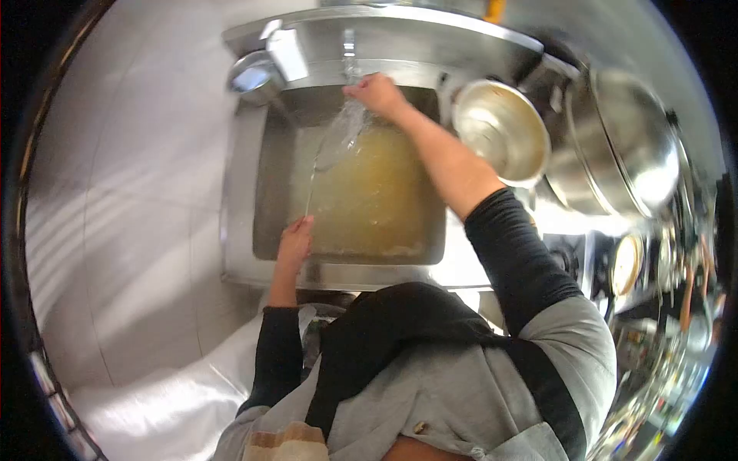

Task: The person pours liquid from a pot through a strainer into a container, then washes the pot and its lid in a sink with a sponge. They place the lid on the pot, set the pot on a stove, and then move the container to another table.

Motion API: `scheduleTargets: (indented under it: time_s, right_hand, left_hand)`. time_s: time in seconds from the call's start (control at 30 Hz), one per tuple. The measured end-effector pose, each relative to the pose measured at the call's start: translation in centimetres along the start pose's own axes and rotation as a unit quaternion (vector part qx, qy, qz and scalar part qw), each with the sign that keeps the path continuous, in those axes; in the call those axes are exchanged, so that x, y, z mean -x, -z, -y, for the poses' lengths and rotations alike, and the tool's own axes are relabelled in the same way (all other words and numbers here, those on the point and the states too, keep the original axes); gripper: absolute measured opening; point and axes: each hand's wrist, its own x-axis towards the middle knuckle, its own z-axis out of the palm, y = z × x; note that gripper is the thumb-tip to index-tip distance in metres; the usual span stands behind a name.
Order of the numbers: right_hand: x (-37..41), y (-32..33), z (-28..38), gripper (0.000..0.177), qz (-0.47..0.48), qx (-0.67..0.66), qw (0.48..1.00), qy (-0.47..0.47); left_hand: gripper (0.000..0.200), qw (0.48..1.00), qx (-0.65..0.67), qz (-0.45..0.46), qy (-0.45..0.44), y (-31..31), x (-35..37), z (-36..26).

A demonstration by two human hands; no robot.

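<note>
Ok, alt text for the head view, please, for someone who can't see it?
The fingers of a person's left hand and right hand seem to hold a thin, see-through strand over a rectangular steel sink of cloudy yellowish water. The right hand is below a running metal tap; a round steel pot is at right.

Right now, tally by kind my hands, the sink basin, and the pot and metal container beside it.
Hands: 2, left hand and right hand
Sink basin: 1
Open metal pot, right: 1
Metal container, back left: 1
Total: 5
</note>
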Motion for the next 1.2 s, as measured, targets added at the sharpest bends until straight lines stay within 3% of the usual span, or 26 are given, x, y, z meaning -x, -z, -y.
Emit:
scheduleTargets:
  time_s: [0.03, 0.07, 0.1, 0.17, 0.2, 0.3, 0.33, 0.37, 0.4, 0.43, 0.5, 0.53, 0.6, 0.63, 0.73, 0.87, 0.93, 1.07, 1.2]
  right_hand:
    - [1.4, -0.8, -0.9, 0.022, -0.038, 0.002, 0.999, 0.001]
    - [2.7, -1.6, -1.7, 0.02, -0.078, 0.006, 0.997, 0.0]
    - [4.1, -1.7, -1.9, 0.017, -0.067, 0.109, 0.992, 0.004]
    - [7.9, -2.5, -3.6, 0.015, -0.095, 0.008, 0.991, 0.096]
    - [9.5, -2.8, -4.2, 0.015, -0.101, -0.034, 0.98, 0.168]
    - [14.6, -0.3, -2.8, 0.014, -0.057, -0.071, 0.992, 0.089]
    - [16.4, 1.3, -2.3, 0.014, -0.065, -0.067, 0.993, 0.075]
    - [17.4, 2.9, -1.8, 0.015, -0.01, -0.029, 0.999, 0.044]
    - [18.2, 3.9, -1.5, 0.016, 0.049, 0.003, 0.999, 0.016]
    - [18.7, 4.5, -2.3, 0.016, 0.049, -0.002, 0.999, 0.02]
    - [19.5, 5.9, -4.6, 0.02, -0.091, -0.018, 0.985, 0.148]
    - [19.9, 7.3, -5.1, 0.018, -0.104, -0.01, 0.982, 0.159]
    - [21.3, 10.5, -5.7, 0.018, -0.098, -0.014, 0.985, 0.141]
    - [22.4, 12.1, -5.6, 0.018, -0.076, -0.024, 0.991, 0.109]
    - [25.4, 14.3, -6.2, 0.019, -0.076, -0.02, 0.994, 0.078]
    - [27.8, 15.4, -8.2, 0.018, -0.072, -0.002, 0.99, 0.12]
    - [28.3, 15.9, -8.3, 0.016, -0.023, -0.05, 0.995, 0.084]
    - [29.2, 15.1, -7.1, 0.02, -0.019, -0.095, 0.988, 0.116]
    - [31.4, 17.5, -6.0, 0.036, -0.059, 0.028, 0.997, 0.029]
  left_hand:
    - [0.048, 0.978, 0.141, 0.108, 0.11, 0.3, 1.2, -1.6]
    - [0.047, 0.913, 0.265, 0.211, 0.226, 0.2, 2.0, -2.3]
    - [0.047, 0.91, 0.247, 0.243, 0.227, -0.5, 2.3, -2.2]
    - [0.042, 0.841, 0.331, 0.31, 0.295, -1.3, 3.1, -1.6]
    - [0.042, 0.838, 0.317, 0.327, 0.3, -1.8, 3.6, -1.7]
    - [0.041, 0.856, 0.253, 0.367, 0.262, -2.7, 7.3, -3.2]
    - [0.038, 0.903, 0.186, 0.324, 0.213, -2.9, 9.0, -4.7]
    - [0.035, 0.942, 0.122, 0.272, 0.154, -3.3, 10.1, -5.5]
    - [0.032, 0.956, 0.073, 0.257, 0.124, -2.9, 10.2, -4.5]
    - [0.032, 0.957, 0.07, 0.252, 0.123, -2.6, 10.6, -3.9]
    - [0.03, 0.982, -0.06, 0.176, 0.023, -2.2, 11.7, -3.3]
    - [0.03, 0.987, -0.053, 0.153, 0.02, -1.8, 12.2, -3.3]
    - [0.034, 0.972, -0.202, 0.072, -0.094, -1.3, 13.8, -3.5]
    - [0.034, 0.975, -0.198, 0.049, -0.09, -1.2, 15.1, -4.3]
    - [0.036, 0.953, -0.22, -0.024, -0.208, -1.1, 18.8, -7.1]
    - [0.035, 0.972, -0.184, -0.081, -0.125, -1.1, 22.1, -9.0]
    - [0.035, 0.977, -0.141, -0.101, -0.128, -1.3, 23.4, -9.8]
    - [0.032, 0.961, -0.144, -0.173, -0.157, -1.7, 24.3, -9.7]
    - [0.03, 0.989, -0.041, -0.111, -0.087, -2.2, 23.2, -7.8]
